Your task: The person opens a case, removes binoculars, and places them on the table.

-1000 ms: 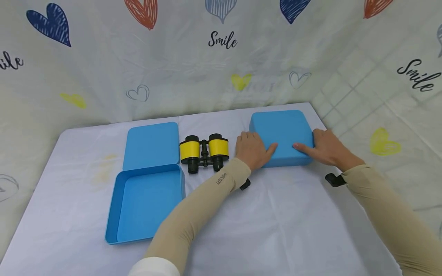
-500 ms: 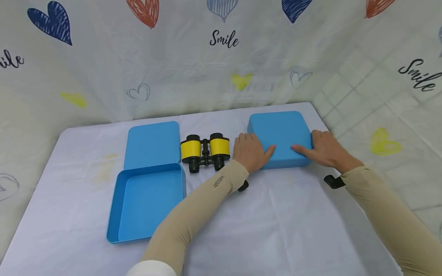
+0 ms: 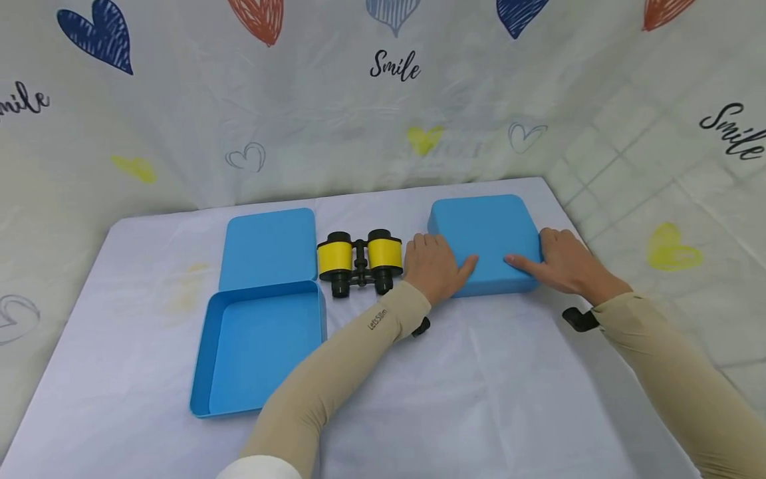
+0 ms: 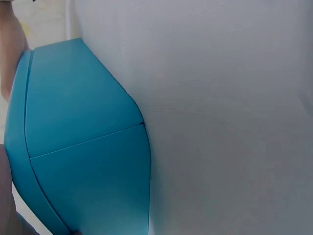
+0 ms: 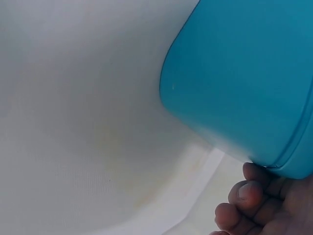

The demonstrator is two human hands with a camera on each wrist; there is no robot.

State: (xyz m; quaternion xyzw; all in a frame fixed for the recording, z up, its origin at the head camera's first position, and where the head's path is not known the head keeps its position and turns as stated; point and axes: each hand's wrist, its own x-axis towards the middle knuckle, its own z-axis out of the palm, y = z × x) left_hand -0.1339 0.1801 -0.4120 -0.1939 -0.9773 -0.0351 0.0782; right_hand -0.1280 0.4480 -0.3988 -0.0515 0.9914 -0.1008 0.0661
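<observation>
A closed blue box (image 3: 487, 233) lies at the table's back right, with a lid seam along its side in the left wrist view. My left hand (image 3: 432, 266) grips its left side, thumb along the near edge. On the opposite side my right hand (image 3: 571, 266) holds the box, thumb on top; in the right wrist view its curled fingers (image 5: 252, 193) meet the lid's edge. Just left of my left hand sit black-and-yellow binoculars (image 3: 385, 251). The box's contents are hidden.
Left of the binoculars lies an open, shallow blue box bottom (image 3: 263, 352), with a flat blue lid (image 3: 269, 247) behind it. A white cloth covers the table (image 3: 479, 386). A curtain (image 3: 335, 120) printed with hearts hangs behind.
The closed box has slid slightly left and toward me, with both hands staying on it. The gap between it and the binoculars has narrowed. The head view has shifted a little.
</observation>
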